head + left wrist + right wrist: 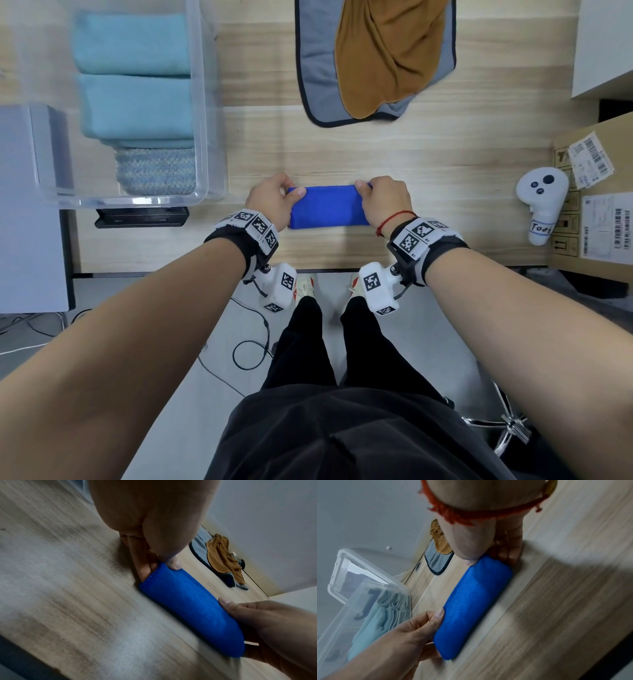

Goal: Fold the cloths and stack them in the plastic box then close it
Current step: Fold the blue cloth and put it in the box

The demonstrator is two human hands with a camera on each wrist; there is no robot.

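A folded blue cloth point(329, 206) point(192, 609) point(474, 601) lies on the wooden table near its front edge. My left hand point(274, 200) point(154, 555) pinches its left end, thumb on top and fingers underneath. My right hand point(382, 202) point(493, 553) pinches the right end the same way. The clear plastic box point(202, 102) point(359, 592) stands open at the left, holding folded light-blue cloths point(137, 85) and a knitted blue-grey one point(156, 169). A brown cloth point(383, 51) lies crumpled on a grey cloth point(317, 68) at the back of the table.
The box lid point(339, 572) leans behind the box. A white controller point(539, 205) and a cardboard box point(596, 205) sit at the right edge. A black device point(142, 216) lies in front of the plastic box. Bare wood lies between the blue cloth and the grey one.
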